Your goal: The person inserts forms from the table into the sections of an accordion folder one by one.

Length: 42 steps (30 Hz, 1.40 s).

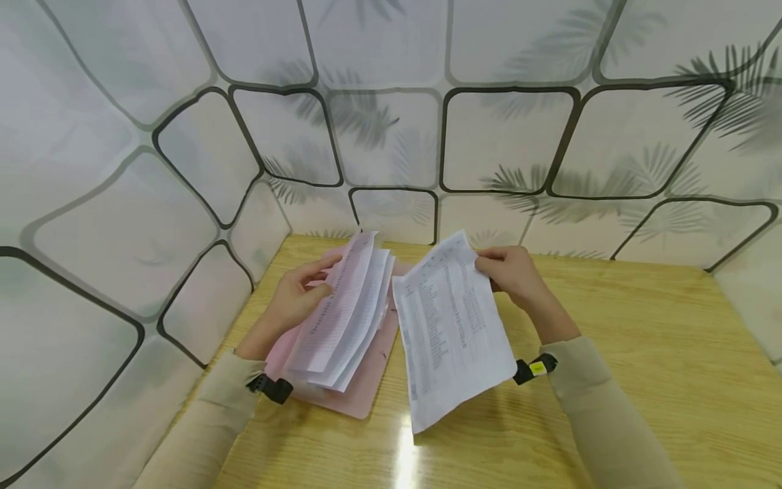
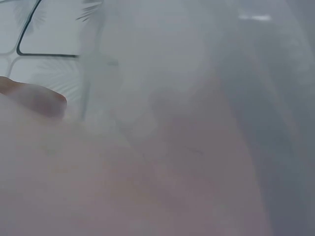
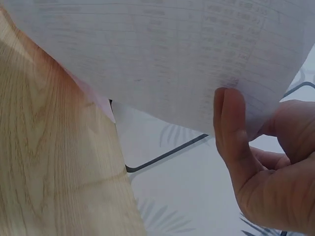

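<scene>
My right hand (image 1: 510,272) pinches the upper right edge of a printed sheet of paper (image 1: 455,333), held tilted above the table. In the right wrist view, fingers (image 3: 231,118) press against the side of that sheet facing the wrist. On the left, a pink folder (image 1: 373,373) lies spread on the table with several printed pages (image 1: 342,312) raised from it. My left hand (image 1: 296,295) grips these pages near their left edge, thumb toward me and fingers partly hidden. A hazy, translucent surface fills most of the left wrist view, with one fingertip (image 2: 37,101) showing.
The wooden table (image 1: 660,360) reaches a patterned wall covering (image 1: 507,136) at the back and another at the left. Black straps with small devices (image 1: 271,388) sit on both wrists. A bright reflection lies on the tabletop near the front.
</scene>
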{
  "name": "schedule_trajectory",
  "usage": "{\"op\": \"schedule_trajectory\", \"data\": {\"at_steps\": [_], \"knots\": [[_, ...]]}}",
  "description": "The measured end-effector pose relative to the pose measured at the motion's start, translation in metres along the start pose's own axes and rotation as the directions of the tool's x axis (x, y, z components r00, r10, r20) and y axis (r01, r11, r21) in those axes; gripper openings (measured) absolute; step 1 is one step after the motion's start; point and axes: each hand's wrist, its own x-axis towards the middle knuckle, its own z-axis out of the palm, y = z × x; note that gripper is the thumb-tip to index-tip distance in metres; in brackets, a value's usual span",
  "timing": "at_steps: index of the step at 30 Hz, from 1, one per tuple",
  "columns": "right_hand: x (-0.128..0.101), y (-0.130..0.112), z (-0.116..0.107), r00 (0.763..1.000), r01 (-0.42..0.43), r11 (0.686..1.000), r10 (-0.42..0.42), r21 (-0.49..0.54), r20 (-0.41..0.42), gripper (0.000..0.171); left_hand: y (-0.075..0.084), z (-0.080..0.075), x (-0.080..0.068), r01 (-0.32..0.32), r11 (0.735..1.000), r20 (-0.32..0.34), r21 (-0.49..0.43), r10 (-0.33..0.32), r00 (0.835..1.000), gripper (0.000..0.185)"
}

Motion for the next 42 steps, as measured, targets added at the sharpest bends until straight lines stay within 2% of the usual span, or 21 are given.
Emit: {"op": "schedule_trajectory", "data": {"at_steps": [5, 9, 16, 25, 29, 37, 42], "knots": [[0.004, 0.002, -0.003, 0.999, -0.026, 0.989, 0.031, 0.145, -0.029, 0.046, 0.001, 0.000, 0.000, 0.008, 1.000, -0.001, 0.000, -0.008, 1.000, 0.054], [0.006, 0.006, -0.003, 0.998, -0.060, 0.976, 0.065, 0.207, -0.018, 0.049, 0.001, 0.000, 0.000, 0.010, 1.000, 0.003, 0.002, -0.010, 1.000, 0.053], [0.008, 0.016, 0.000, 0.996, -0.090, 0.973, 0.088, 0.211, 0.018, 0.049, 0.001, 0.001, 0.001, 0.002, 1.000, 0.006, -0.007, -0.002, 1.000, 0.054], [0.008, 0.022, 0.000, 0.997, -0.071, 0.990, 0.067, 0.125, 0.035, 0.046, -0.001, 0.001, 0.002, -0.003, 1.000, 0.003, 0.003, 0.003, 1.000, 0.054], [0.009, 0.025, 0.004, 0.998, -0.057, 0.986, 0.049, 0.159, 0.050, 0.047, -0.001, 0.002, 0.002, -0.012, 1.000, 0.004, -0.004, 0.012, 1.000, 0.054], [0.011, 0.033, 0.008, 0.983, -0.180, 0.944, 0.163, 0.276, 0.083, 0.054, -0.001, 0.000, 0.002, -0.010, 1.000, 0.004, -0.009, 0.010, 1.000, 0.055], [0.012, 0.042, 0.011, 0.978, -0.203, 0.936, 0.178, 0.288, 0.112, 0.054, -0.001, -0.001, 0.001, 0.004, 1.000, -0.002, -0.003, -0.004, 1.000, 0.056]]}}
